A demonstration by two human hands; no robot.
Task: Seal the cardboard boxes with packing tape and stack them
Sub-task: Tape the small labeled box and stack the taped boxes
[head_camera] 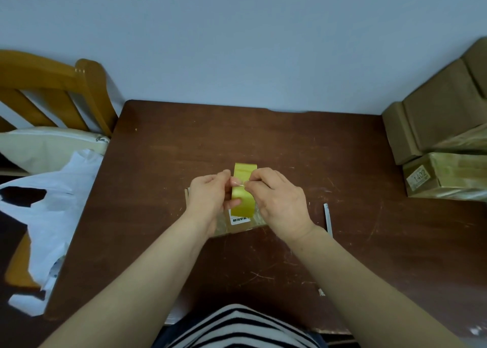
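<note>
Between your hands is the tape roll (243,191): your left hand (208,196) grips its side with curled fingers, and your right hand (278,198) pinches its loose end. Beneath both hands lies a box (238,227). Well beyond your right hand sit stacked boxes (445,175).

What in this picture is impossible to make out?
- Box, head view: mostly hidden under the left hand, right hand and tape; sealed or not, cannot tell.
- Its label: print too small, top covered by tape.
- Stacked boxes: cut off by the right edge.
- Tape's loose end: clear, barely visible between the fingertips.
</note>
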